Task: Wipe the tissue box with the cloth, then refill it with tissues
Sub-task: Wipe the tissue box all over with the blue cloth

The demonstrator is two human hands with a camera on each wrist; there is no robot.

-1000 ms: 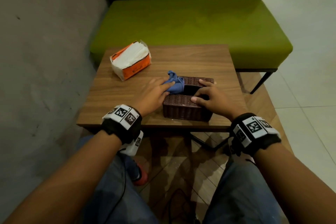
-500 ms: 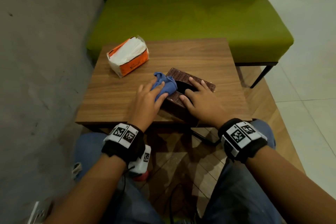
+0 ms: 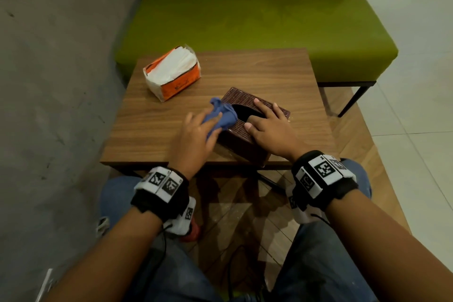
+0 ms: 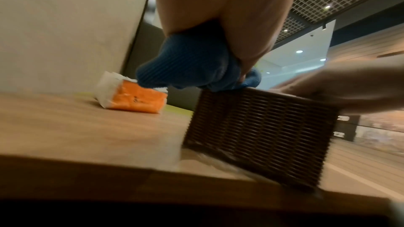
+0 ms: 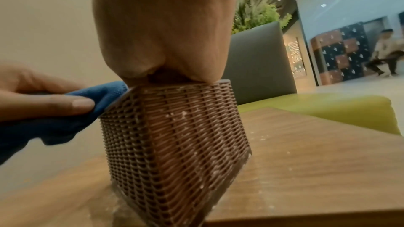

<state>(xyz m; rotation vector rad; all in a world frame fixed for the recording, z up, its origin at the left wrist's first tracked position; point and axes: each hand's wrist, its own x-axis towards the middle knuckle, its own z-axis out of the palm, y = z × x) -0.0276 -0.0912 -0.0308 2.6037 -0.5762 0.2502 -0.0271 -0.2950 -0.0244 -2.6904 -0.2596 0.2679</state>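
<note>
Our left hand grips the bunched blue cloth against the woven tissue box. Our right hand lies on the box top with its fingers spread and nearly straight.

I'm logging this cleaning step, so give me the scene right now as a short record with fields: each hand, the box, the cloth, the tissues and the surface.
left hand: grips the blue cloth, pressing it on the box's top near the left edge
right hand: rests on top of the box, fingers spread beside the opening
tissue box: brown woven, opening dark, pale specks on its side
tissue pack: orange, opened, apart from the box at the table's far left
table: wooden, crumbs near the box
stage: wiping, refill not yet done
</note>
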